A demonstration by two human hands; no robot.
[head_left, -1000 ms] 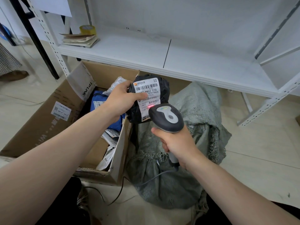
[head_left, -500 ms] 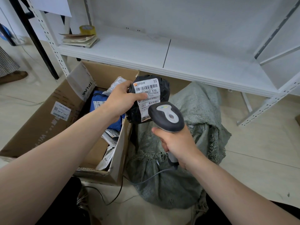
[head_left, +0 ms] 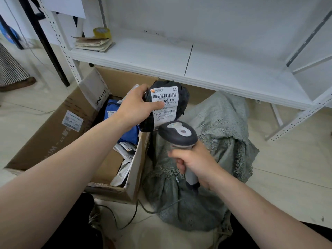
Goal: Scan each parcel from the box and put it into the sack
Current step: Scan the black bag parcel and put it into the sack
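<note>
In the frame centre my left hand (head_left: 136,106) grasps the black parcel (head_left: 181,99), its label facing the scanner (head_left: 177,132) that my right hand (head_left: 195,164) grips, so the barcode can be read.

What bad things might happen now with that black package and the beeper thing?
1. The left hand has its thumb on the black parcel's label, so it may block the scanner.
2. The parcel is held near the box's edge; a slip might drop it back among the others, not into the sack.
3. The scanner's cable loops on the floor and could snag.
</note>
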